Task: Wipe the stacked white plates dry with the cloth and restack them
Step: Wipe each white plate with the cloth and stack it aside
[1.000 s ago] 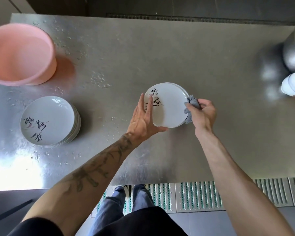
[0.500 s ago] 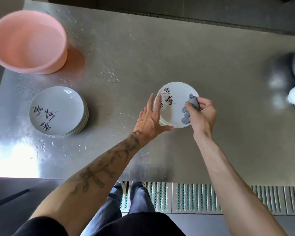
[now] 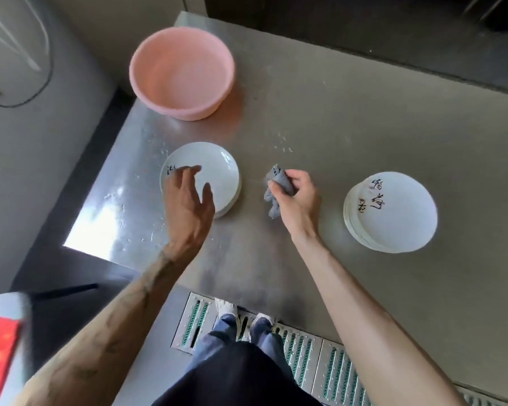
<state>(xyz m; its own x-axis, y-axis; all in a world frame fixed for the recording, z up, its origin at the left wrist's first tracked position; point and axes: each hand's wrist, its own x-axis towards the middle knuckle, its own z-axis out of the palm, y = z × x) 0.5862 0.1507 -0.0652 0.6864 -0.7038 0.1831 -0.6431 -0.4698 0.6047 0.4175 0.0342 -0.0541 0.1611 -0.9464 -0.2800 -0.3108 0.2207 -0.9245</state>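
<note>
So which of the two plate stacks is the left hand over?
The left stack, beside the pink basin: the open left hand overlaps its near rim. The right stack sits apart, beyond the right hand gripping the cloth.

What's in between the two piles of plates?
In the head view, the right hand, gripping the grey cloth, is between the left pile and the right pile, over the metal table.

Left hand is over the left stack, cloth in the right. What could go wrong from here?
Droplets lie on the table beside the left stack, so its plates are likely wet; the open left hand could lose a one-handed lift. The right stack looks slightly staggered; adding a plate carelessly might shift it.
</note>
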